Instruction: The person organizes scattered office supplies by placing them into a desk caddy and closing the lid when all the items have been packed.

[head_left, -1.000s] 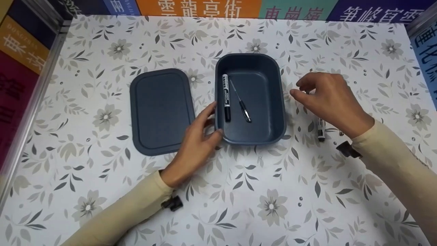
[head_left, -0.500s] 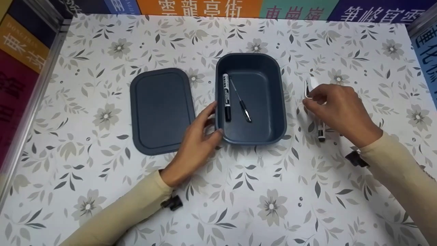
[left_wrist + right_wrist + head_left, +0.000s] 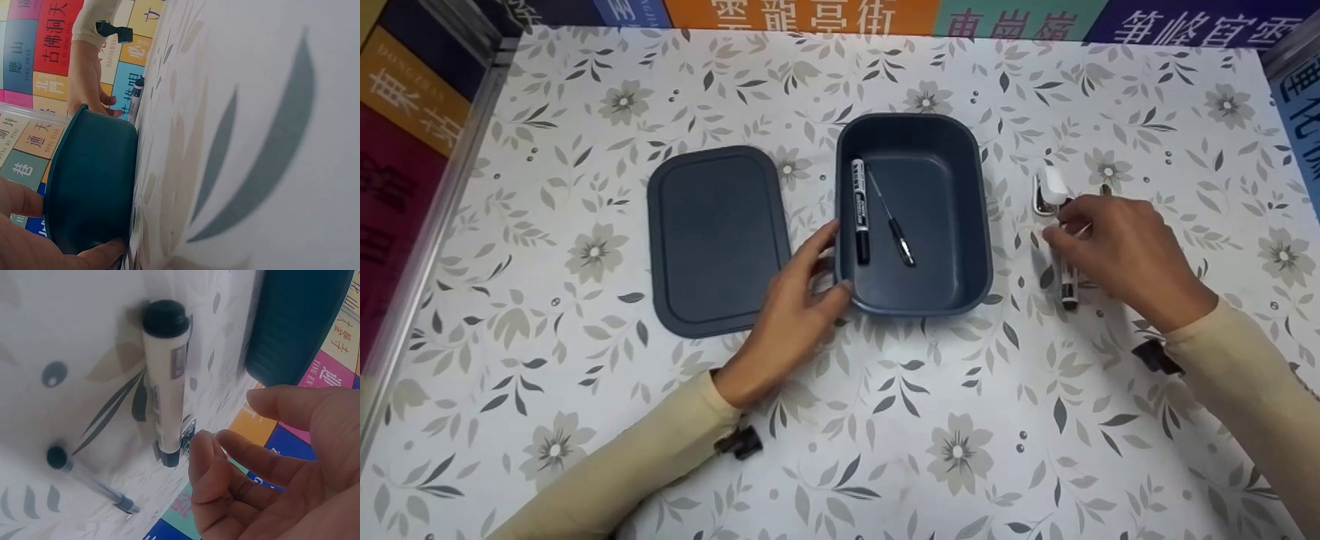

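My left hand (image 3: 791,319) touches the left front corner of a dark blue rectangular box (image 3: 937,262), its thumb and fingers spread along the outside wall. Inside the box lie a whiteboard marker (image 3: 860,214) and a black-gripped pen (image 3: 895,229). To the right of the box, my right hand (image 3: 1125,251) hovers over another marker (image 3: 1069,292), with nothing between its thumb and fingers. That marker (image 3: 166,382) lies just ahead of the fingers in the right wrist view, apart from them. A pen (image 3: 93,481) lies beside it.
A flat dark blue lid (image 3: 716,240) lies left of the box. A small white object with a metal loop (image 3: 1050,187), perhaps a stapler, sits beyond the right hand. The floral-covered table (image 3: 885,450) ends at panels with large printed characters (image 3: 810,15).
My right hand has moved right and toward the near side, away from the box, uncovering the white object. My left hand and the box have stayed in place.
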